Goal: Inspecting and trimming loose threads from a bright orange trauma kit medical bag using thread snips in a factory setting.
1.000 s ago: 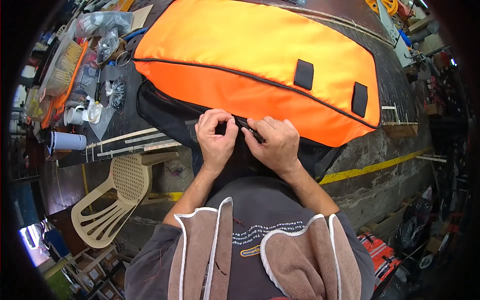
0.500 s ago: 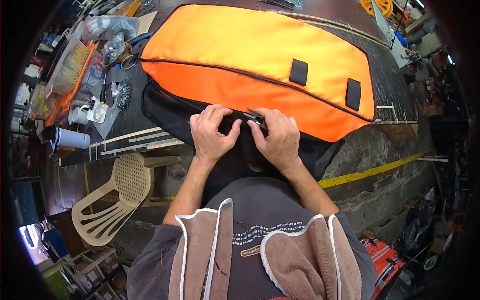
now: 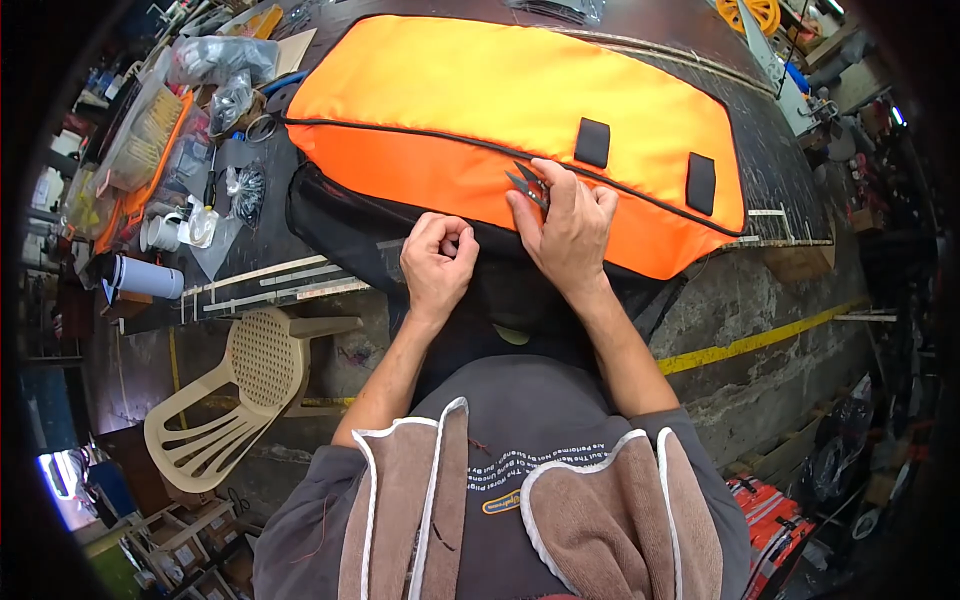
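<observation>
Your right hand (image 3: 568, 225) lay on the orange bag (image 3: 510, 110) near its lower edge, fingers closed around small thread snips (image 3: 530, 183) whose blades pointed up and left. Your left hand (image 3: 438, 262) was clenched on the bag's black underside (image 3: 340, 225), pinching the fabric just beside the right hand. The bag lay across the dark table (image 3: 770, 160), with two black rectangular patches (image 3: 592, 142) on its orange panel. At the table's left end sat clear plastic packets (image 3: 215, 60), and a beige plastic chair (image 3: 250, 385) stood on the floor below.
</observation>
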`<state>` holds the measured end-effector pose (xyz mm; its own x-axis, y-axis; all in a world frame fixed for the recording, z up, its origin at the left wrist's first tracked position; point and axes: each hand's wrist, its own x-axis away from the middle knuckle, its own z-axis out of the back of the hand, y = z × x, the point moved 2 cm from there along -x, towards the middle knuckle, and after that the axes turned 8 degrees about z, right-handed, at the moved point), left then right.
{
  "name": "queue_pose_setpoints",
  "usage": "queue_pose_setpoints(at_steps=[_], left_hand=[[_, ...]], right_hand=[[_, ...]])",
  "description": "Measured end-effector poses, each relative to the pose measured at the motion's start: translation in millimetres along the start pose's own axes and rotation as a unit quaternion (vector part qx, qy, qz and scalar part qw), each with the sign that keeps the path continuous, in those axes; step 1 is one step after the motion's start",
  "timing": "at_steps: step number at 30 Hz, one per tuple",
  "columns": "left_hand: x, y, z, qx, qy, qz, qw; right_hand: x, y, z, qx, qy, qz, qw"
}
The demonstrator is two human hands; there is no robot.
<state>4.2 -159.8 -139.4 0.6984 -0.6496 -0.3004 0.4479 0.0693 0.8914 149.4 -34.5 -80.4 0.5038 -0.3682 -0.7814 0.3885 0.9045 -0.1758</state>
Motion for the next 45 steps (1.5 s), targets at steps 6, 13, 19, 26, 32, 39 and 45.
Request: queue_pose_setpoints(at_steps=[6,13,19,26,32,39,45], left_hand=[[3,-12,0,0.143,-0.023,0.065,0.987],[6,-19,-2,0.199,-0.035,0.083,0.976],[9,-17,-1,0.191,-0.032,0.08,0.978],[9,-11,-1,0.185,-0.028,0.087,0.978],[10,-16,-2,0.192,-0.017,0.096,0.977],[10,-9,0,0.167,-0.023,0.081,0.982],[9,-6,0,0.116,-0.008,0.073,0.991]], right_hand=[[21,-19,9,-0.146,-0.022,-0.033,0.989],[34,-37,2,-0.136,-0.092,-0.016,0.986],[35,-39,-3,-0.111,-0.075,0.003,0.991],[33,-40,-4,-0.103,-0.068,-0.012,0.992],[33,-41,-4,-0.103,-0.071,-0.011,0.992],[32,-43,-5,-0.1,-0.077,-0.019,0.992],[32,-45,-7,-0.102,-0.087,-0.031,0.991]])
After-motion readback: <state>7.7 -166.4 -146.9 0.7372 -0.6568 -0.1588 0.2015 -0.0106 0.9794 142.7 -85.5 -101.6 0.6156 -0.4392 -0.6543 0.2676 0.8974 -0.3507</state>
